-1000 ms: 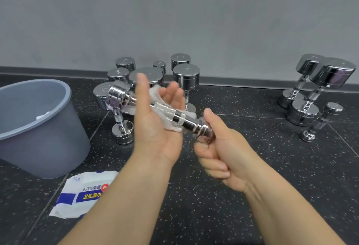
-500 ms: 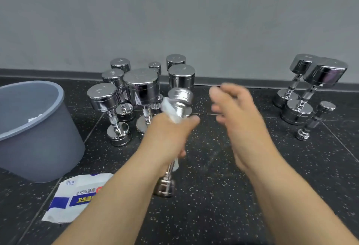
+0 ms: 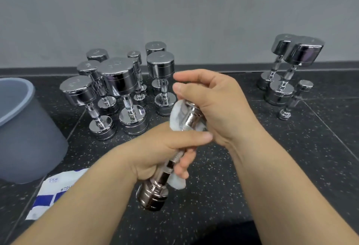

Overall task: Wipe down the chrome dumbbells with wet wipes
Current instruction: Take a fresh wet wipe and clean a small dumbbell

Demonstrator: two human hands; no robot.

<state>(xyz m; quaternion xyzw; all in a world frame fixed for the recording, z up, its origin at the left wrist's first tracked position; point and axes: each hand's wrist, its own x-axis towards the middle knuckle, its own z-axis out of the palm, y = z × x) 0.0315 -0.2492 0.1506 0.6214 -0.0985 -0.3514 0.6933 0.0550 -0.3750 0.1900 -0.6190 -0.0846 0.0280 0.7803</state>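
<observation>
A small chrome dumbbell (image 3: 153, 192) is held tilted above the floor, its lower head toward me. My left hand (image 3: 161, 151) grips its knurled handle together with a white wet wipe (image 3: 176, 114) that sticks out above and below the fingers. My right hand (image 3: 211, 101) is curled over the dumbbell's upper head and hides most of it. A cluster of several chrome dumbbells (image 3: 120, 81) stands upright on the floor behind, left of centre. Three more chrome dumbbells (image 3: 287, 75) stand at the right by the wall.
A grey plastic bin (image 3: 23, 128) stands at the left. A white and blue wet-wipe pack (image 3: 50, 192) lies on the dark speckled floor (image 3: 291, 167) under my left forearm. A grey wall (image 3: 174, 11) closes off the back.
The dumbbell swung from level to near upright in my left hand. My right hand let go of its end, opened in the air, and now grips the upper head.
</observation>
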